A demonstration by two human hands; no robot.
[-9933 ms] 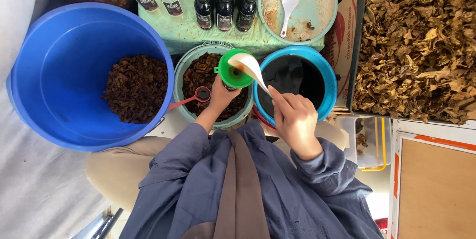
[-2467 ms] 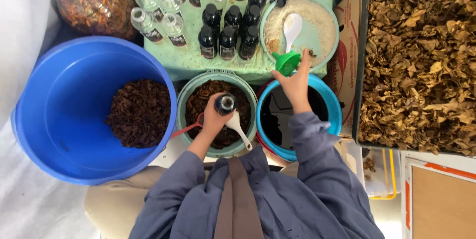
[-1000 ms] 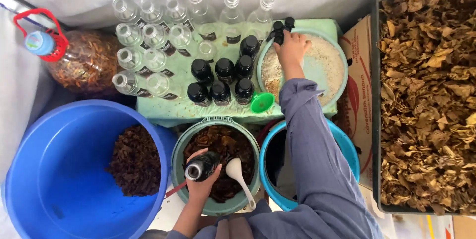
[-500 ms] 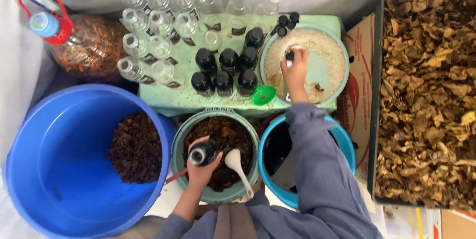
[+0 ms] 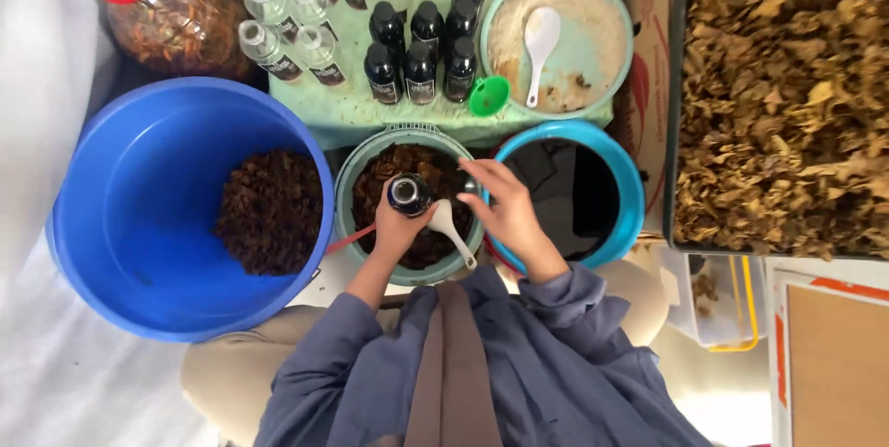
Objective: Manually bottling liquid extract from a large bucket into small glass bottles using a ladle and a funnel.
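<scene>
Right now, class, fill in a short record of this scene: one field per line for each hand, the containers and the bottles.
left hand: holds a dark filled bottle upright over the green bowl
right hand: at the bottle's mouth; what its fingers pinch is hidden
white spoon: beside the bottle, above the green bowl
blue tub: dark brown bits inside
blue bowl: dark liquid
table bottles: dark filled ones beside clear empty ones
green funnel: on the table

A big blue tub (image 5: 139,252) holds dark clumps, beside a crate of dry brown leaves (image 5: 782,95).
</scene>
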